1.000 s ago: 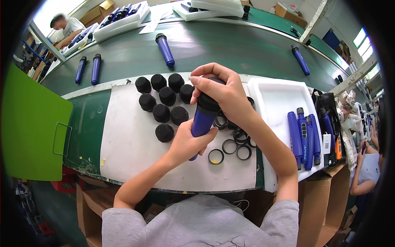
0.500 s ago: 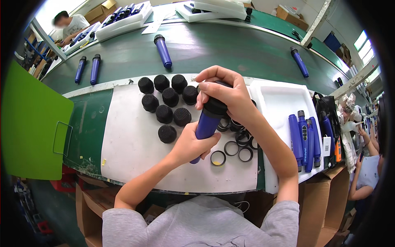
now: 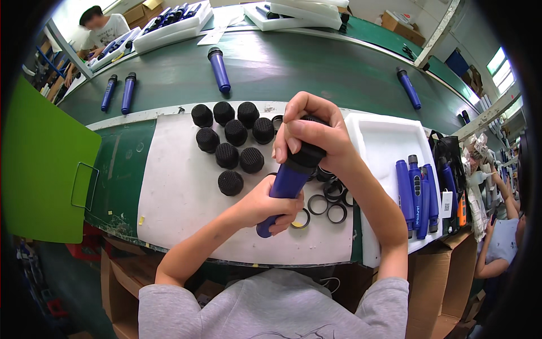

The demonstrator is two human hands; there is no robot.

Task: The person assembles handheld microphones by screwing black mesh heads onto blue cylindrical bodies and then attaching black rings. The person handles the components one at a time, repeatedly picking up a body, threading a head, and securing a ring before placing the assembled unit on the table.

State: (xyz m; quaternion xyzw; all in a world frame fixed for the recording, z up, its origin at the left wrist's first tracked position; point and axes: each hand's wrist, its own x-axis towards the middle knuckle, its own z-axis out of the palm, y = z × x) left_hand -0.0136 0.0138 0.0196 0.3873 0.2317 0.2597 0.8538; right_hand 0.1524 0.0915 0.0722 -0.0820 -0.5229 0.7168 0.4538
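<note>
A blue handheld microphone [image 3: 286,182] with a black head slants across the middle of the work surface. My left hand [image 3: 270,204] is closed round its blue body, whose lower end sticks out below my fingers. At the upper end my right hand [image 3: 323,134] is wrapped over the black mesh head, hiding most of it. To the left of my hands stand several loose black mesh microphone heads [image 3: 235,133]. Black rings [image 3: 337,213] lie to the right of the microphone, some of them partly hidden behind my right forearm.
On my right, a white foam tray [image 3: 389,129] holds several blue microphone bodies [image 3: 417,198]. Beyond the white sheet [image 3: 175,198], more microphones [image 3: 220,70] lie on a green belt [image 3: 164,85]. A bright green panel [image 3: 48,169] stands at left. Other people are at the far left and far right.
The microphone and my right hand have shifted slightly right. My left fingers, whose thumb lay across the body before, are now curled round it lower down.
</note>
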